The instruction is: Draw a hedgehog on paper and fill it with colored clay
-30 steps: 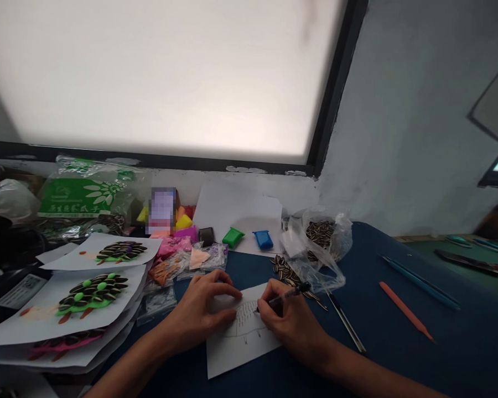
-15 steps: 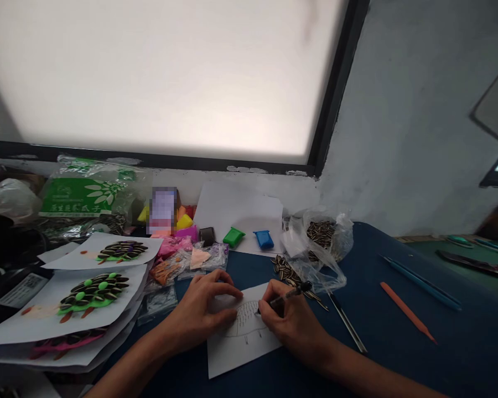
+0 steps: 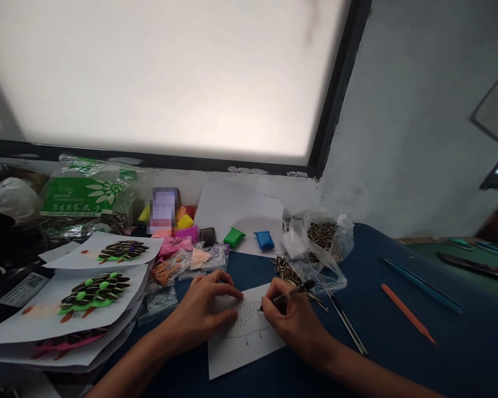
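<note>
A white sheet of paper (image 3: 228, 359) lies on the dark blue table, bearing a line drawing of a rounded body filled with short strokes and small legs below. My left hand (image 3: 209, 304) rests on the sheet's left part, thumb and fingers apart around the drawing's left end. In my right hand (image 3: 292, 318) is a dark pen (image 3: 292, 293), its tip at the right part of the drawing. Sunflower seeds (image 3: 285, 270) lie loose just beyond the right hand, partly under a clear plastic bag.
Pictures with seeds and coloured clay (image 3: 95, 296) are stacked at left. Clay packets, green (image 3: 234, 237) and blue (image 3: 264, 240), sit behind. A bag of seeds (image 3: 321, 235), a silver-and-black pen (image 3: 348, 323), an orange tool (image 3: 409, 313) and a blue tool (image 3: 423, 284) lie at right.
My right hand and the pen have shifted very slightly to the right over the drawing. The left hand stays in place on the sheet.
</note>
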`<state>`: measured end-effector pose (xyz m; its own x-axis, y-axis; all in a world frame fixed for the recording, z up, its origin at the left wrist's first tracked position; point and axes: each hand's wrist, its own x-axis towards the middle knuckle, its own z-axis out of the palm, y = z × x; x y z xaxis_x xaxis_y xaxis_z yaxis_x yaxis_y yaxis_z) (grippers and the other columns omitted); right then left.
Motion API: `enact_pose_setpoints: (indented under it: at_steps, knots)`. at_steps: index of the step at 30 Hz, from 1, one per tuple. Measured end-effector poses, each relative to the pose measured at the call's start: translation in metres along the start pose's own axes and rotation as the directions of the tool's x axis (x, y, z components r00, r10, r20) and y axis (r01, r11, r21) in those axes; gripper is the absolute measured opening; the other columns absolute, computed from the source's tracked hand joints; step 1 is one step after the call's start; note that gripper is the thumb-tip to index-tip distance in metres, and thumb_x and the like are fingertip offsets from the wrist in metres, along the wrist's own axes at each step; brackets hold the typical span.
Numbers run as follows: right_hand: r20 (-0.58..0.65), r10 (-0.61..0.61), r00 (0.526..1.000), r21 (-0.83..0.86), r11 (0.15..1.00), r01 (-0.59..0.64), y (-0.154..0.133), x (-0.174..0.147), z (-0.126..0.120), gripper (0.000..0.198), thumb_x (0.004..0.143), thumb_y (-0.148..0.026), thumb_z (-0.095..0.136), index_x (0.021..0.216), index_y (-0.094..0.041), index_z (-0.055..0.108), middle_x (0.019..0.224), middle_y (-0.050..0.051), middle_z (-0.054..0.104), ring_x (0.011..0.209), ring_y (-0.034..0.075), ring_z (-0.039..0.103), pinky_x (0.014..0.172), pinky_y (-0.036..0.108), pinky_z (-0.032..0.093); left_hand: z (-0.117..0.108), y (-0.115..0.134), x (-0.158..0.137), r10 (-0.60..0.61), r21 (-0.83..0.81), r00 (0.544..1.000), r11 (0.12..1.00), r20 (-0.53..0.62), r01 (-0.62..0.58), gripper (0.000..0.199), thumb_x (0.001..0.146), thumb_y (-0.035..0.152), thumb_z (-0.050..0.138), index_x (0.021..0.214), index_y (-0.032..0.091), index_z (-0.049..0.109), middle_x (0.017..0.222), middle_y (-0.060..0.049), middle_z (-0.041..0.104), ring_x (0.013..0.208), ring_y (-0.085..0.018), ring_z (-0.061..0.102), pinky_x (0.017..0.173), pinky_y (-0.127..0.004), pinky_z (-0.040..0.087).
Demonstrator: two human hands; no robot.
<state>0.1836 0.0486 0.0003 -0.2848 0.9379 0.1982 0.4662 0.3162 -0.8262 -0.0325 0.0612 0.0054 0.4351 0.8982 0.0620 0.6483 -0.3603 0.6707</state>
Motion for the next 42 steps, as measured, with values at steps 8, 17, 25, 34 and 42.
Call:
enact_pose_setpoints:
  at_steps: [8,17,25,34,42]
  knots:
    - [0.0,-0.012,1.0,-0.02,1.0,0.012,0.001,0.0,0.001,0.018,0.086,-0.023,0.05,0.07,-0.022,0.043,0.058,-0.006,0.042,0.051,0.012,0.041,0.049,0.024,0.031,0.0,0.001,-0.002,-0.013,0.005,1.0,1.0,-0.005,0.013,0.03,0.079,0.03,0.062,0.106,0.028,0.075,0.122,-0.006,0.06,0.117,-0.034,0.05,0.1,-0.05,0.042]
    - [0.032,0.008,0.999,0.023,1.0,-0.009,-0.002,-0.001,0.0,0.019,0.086,-0.026,0.051,0.071,-0.022,0.041,0.058,-0.006,0.041,0.052,0.011,0.04,0.049,0.023,0.03,0.001,0.0,-0.002,0.028,0.024,0.999,0.999,-0.029,-0.027,0.028,0.08,0.031,0.062,0.103,0.029,0.076,0.118,-0.006,0.062,0.113,-0.033,0.054,0.097,-0.048,0.044]
    - [0.033,0.024,0.999,0.028,0.999,-0.025,-0.002,0.0,0.0,0.019,0.085,-0.024,0.051,0.069,-0.023,0.041,0.056,-0.008,0.038,0.049,0.01,0.037,0.046,0.023,0.027,0.003,-0.004,-0.001,0.002,0.004,1.0,1.0,-0.02,-0.002,0.029,0.08,0.033,0.062,0.105,0.029,0.076,0.12,-0.006,0.061,0.116,-0.035,0.051,0.098,-0.049,0.043]
    - [-0.025,0.037,0.999,0.033,0.999,-0.036,-0.001,0.004,-0.007,0.019,0.082,-0.025,0.052,0.067,-0.023,0.04,0.056,-0.006,0.04,0.05,0.011,0.04,0.048,0.023,0.029,0.011,-0.016,0.0,0.055,0.006,0.996,0.998,-0.073,-0.055,0.026,0.082,0.034,0.063,0.104,0.032,0.076,0.118,-0.004,0.06,0.113,-0.033,0.051,0.098,-0.049,0.042]
    - [-0.008,0.027,1.0,0.02,0.999,-0.027,0.002,0.001,-0.003,0.019,0.083,-0.025,0.053,0.068,-0.023,0.041,0.056,-0.006,0.04,0.05,0.011,0.039,0.047,0.023,0.029,0.013,-0.019,0.0,0.082,0.029,0.992,0.996,-0.093,-0.079,0.026,0.082,0.033,0.062,0.104,0.032,0.076,0.117,-0.004,0.062,0.11,-0.032,0.053,0.096,-0.046,0.044]
